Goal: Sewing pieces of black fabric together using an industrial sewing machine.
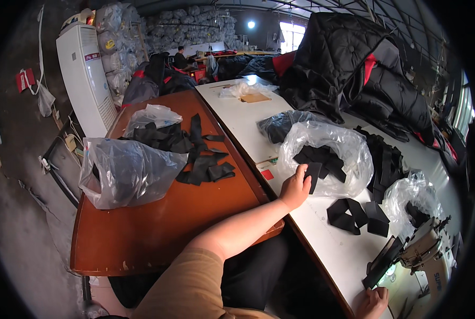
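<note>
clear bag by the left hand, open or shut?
Open. The clear plastic bag gapes toward the person, black fabric pieces show in its mouth, and the left hand grips one piece at the opening.

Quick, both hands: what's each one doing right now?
Left hand: closed on a black fabric piece at the mouth of the clear plastic bag.
Right hand: resting on the white table, holding nothing visible.

tan short sleeve on the left upper arm, forearm bare below it. dark trousers over the lap. both hands bare, no gloves, no watch or rings visible.
</note>
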Demonstrator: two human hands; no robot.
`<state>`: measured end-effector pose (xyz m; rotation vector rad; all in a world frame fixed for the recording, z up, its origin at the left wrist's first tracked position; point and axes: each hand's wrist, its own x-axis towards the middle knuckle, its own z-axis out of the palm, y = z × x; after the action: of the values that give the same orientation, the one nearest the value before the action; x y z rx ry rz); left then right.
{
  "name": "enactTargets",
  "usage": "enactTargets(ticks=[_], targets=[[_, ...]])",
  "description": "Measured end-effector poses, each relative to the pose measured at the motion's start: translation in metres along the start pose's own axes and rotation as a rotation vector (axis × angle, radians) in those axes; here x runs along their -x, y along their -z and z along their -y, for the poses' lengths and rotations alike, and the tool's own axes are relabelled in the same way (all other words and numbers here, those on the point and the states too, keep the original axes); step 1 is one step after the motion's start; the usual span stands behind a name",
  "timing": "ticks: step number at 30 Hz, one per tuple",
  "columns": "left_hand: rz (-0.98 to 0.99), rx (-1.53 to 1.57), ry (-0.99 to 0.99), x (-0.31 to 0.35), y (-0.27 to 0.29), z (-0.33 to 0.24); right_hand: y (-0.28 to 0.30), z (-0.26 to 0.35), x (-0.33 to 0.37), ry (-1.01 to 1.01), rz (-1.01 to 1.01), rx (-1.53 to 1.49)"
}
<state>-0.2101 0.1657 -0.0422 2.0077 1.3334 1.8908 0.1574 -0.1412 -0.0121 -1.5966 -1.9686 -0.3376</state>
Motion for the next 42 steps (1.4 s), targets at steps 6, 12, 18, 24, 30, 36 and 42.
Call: enactTargets(ticks=[6, 12, 18, 24, 30, 36, 42], targets=[[-0.002, -0.023, 0.022, 0.003, 0.004, 0.000, -0.005, -0.002, 0.002, 0.004, 0.013, 0.015], [-0.014, 0.001, 0.026, 0.004, 0.001, -0.001, -0.001, 0.000, 0.008, -0.022, 0.008, 0.038], [0.012, 0.002, 0.060, 0.003, 0.000, -0.002, -0.002, -0.005, 0.007, 0.006, 0.025, 0.070], [0.009, -0.001, 0.052, 0.004, -0.001, -0.002, -0.004, -0.010, 0.010, -0.011, 0.036, 0.051], [0.011, -0.005, 0.048, 0.005, 0.000, -0.005, -0.007, -0.017, 0.012, -0.015, 0.049, 0.087], [0.012, -0.015, 0.050, 0.006, 0.000, -0.003, -0.004, -0.013, 0.011, -0.022, 0.091, 0.115], [0.049, 0.006, 0.053, 0.006, -0.003, -0.006, -0.007, -0.013, 0.015, -0.023, 0.093, 0.126]])
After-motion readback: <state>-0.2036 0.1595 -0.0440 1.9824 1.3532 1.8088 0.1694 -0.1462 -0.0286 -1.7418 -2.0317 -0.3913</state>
